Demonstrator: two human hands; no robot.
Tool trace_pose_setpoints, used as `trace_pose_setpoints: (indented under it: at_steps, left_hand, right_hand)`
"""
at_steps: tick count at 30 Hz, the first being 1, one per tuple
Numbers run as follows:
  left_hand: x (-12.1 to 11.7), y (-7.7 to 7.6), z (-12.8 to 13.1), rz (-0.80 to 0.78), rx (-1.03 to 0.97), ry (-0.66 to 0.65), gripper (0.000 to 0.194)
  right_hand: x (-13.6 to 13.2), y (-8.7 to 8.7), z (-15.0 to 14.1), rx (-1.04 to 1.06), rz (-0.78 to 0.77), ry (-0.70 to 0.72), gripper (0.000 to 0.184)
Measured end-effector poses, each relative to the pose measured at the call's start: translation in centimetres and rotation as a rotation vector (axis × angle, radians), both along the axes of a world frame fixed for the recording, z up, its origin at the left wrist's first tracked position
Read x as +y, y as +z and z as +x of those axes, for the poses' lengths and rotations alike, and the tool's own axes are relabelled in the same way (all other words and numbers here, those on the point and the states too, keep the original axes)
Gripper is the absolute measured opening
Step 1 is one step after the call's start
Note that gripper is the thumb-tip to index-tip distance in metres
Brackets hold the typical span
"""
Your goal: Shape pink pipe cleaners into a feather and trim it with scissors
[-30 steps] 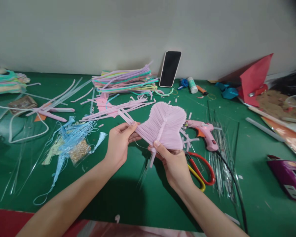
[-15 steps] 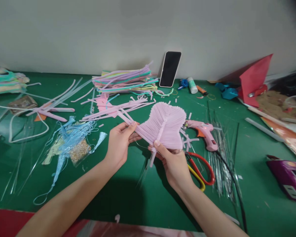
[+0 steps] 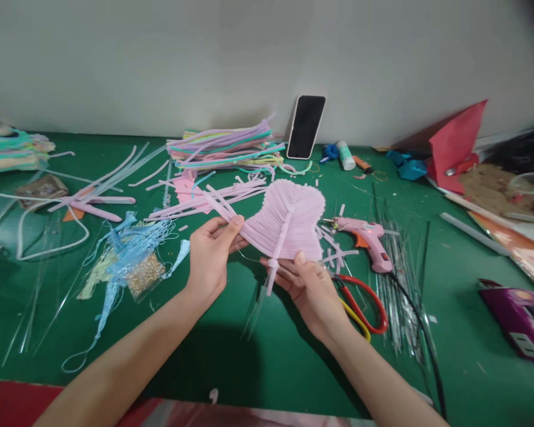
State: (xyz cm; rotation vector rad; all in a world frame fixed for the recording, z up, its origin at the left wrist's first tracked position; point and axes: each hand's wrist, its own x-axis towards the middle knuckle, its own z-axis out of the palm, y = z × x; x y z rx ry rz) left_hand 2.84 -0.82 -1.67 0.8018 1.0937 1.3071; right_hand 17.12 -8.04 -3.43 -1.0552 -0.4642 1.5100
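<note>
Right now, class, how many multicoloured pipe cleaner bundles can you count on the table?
2: the central bundle, left of the smartphone; the far-left bundle, partly out of view.

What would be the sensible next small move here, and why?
Probably, the left hand should draw the loose strip ends in toward the stem: they stick out past its fingers, off one side of the ribbed lilac piece, while the right hand already steadies the other side near its lower edge.
</note>
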Motion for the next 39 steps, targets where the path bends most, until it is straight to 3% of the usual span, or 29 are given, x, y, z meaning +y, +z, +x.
trace_pose_setpoints:
  at_steps: [6,13,17,19,21,23,24,27,29,31,33,36,38,39]
  left_hand:
    - [0.4,0.4,-0.2,0.012,-0.087,0.108,0.030]
    - [-0.6,-0.3,0.6,-0.043,-0.174,-0.005,0.027]
    - [-1.1,-0.1,0.7,-0.065,-0.178,-0.033,0.025]
    - [-1.3,0.3,-0.1,-0.064,-0.151,-0.126,0.026]
    - [-1.3,1.0,-1.9,-0.081,-0.076,-0.356,0.035]
    - [-0.8,1.6,-4.5,-0.162,0.023,-0.674,0.047]
    - [-0.3,1.9,-5.9,-0.174,0.056,-0.721,0.042]
    - [1.9,2.9,-9.2,-0.100,0.123,-0.476,0.033]
    - [3.2,3.9,-9.6,-0.135,0.152,-0.527,0.043]
    - [4.0,4.8,-8.3,-0.135,0.234,-0.686,0.049]
    - [4.1,5.4,-5.9,-0.106,0.360,-0.887,0.048]
    - [3.5,4.9,-2.1,-0.055,0.534,-1.161,0.043]
    - [2.9,3.8,-0.5,0.039,0.633,-1.163,0.029]
    - [2.6,3.2,-0.1,0.034,0.644,-1.116,0.024]
  right_hand:
    - [0.1,0.4,-0.6,0.097,0.014,0.081,0.041]
    - [0.6,-0.1,-0.4,-0.012,0.024,-0.044,0.028]
    - [1.0,0.6,0.6,-0.055,0.041,-0.063,0.029]
    - [1.2,1.3,1.5,-0.086,0.047,-0.073,0.029]
    - [1.5,2.2,3.1,-0.145,0.049,-0.047,0.027]
    - [2.0,3.2,5.3,-0.233,0.042,0.056,0.025]
    - [2.4,3.8,6.5,-0.294,0.041,0.146,0.023]
    - [3.8,6.1,9.7,-0.526,0.079,0.541,0.021]
    - [5.1,7.7,10.5,-0.627,0.089,0.847,0.017]
    - [6.6,9.0,10.0,-0.689,0.068,1.028,0.015]
    - [8.1,9.8,8.6,-0.740,0.069,1.116,0.019]
    - [9.8,10.4,6.5,-0.949,0.180,1.360,0.011]
    - [10.2,10.7,5.8,-1.158,0.308,1.376,0.008]
    - [10.0,10.8,5.7,-1.285,0.386,1.280,0.011]
